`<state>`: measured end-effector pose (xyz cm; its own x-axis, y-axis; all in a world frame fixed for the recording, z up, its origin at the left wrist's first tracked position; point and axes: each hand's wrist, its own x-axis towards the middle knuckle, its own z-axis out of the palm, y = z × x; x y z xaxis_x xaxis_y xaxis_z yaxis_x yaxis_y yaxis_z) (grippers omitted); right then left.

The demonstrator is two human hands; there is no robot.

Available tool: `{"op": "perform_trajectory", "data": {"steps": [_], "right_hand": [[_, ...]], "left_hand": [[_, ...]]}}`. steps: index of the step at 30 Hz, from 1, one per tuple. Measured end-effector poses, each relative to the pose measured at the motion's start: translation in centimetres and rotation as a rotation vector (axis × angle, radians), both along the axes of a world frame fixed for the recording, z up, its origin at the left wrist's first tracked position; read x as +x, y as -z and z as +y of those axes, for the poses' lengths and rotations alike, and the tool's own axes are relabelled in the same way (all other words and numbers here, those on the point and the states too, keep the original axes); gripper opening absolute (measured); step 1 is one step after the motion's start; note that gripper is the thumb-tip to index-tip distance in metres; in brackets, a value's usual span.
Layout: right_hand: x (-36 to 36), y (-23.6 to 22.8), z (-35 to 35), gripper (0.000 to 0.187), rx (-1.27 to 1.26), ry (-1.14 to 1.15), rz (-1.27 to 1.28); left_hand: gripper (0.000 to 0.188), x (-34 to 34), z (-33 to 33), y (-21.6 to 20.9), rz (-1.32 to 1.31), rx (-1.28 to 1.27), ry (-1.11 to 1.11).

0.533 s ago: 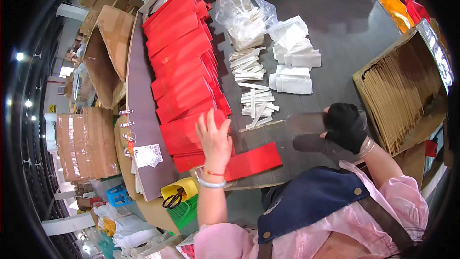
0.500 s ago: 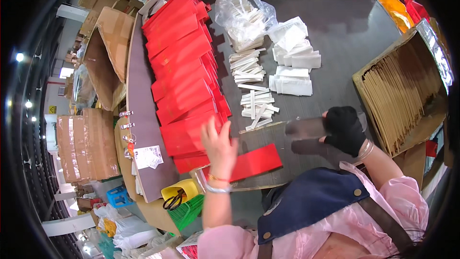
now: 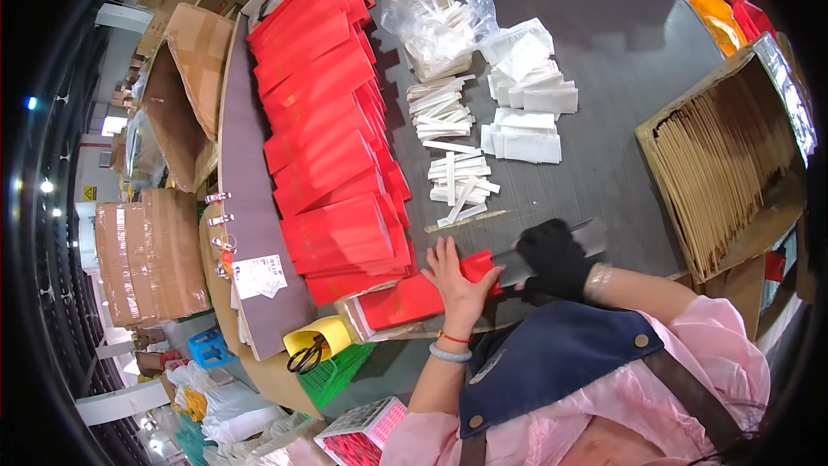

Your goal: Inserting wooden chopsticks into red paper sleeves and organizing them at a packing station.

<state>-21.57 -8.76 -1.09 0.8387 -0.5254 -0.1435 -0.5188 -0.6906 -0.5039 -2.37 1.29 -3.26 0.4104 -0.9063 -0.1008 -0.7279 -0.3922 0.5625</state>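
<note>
We press our bare left hand (image 3: 455,280) flat on the near red paper bag (image 3: 414,300), light and easily creased, while our gloved right hand (image 3: 552,257) grips a stiff grey card insert (image 3: 552,250) by its edge.

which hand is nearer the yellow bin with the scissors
Left. The bare left hand rests on a flat red paper bag, just right of the yellow bin. The black-gloved right hand lies farther right, beyond the left hand.
</note>
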Motion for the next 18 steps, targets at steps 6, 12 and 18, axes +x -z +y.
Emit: {"op": "perform_trajectory", "data": {"steps": [6,12,18], "right_hand": [[-3.5,0.1,-3.0,0.066,-0.184,0.207,-0.415],[-19.5,-1.4,-5.3,0.044,-0.414,0.872,-0.338],[-37.5,4.8,-3.4,0.032,-0.612,1.149,0.115]], "left_hand": [[0.047,2.8,-6.1,0.3,-0.003,-0.304,-0.002],[0.011,4.6,-8.5,0.9,-0.308,-0.245,0.135],[0.009,-1.3,-16.5,-0.3,-0.093,-0.572,0.512]]}}
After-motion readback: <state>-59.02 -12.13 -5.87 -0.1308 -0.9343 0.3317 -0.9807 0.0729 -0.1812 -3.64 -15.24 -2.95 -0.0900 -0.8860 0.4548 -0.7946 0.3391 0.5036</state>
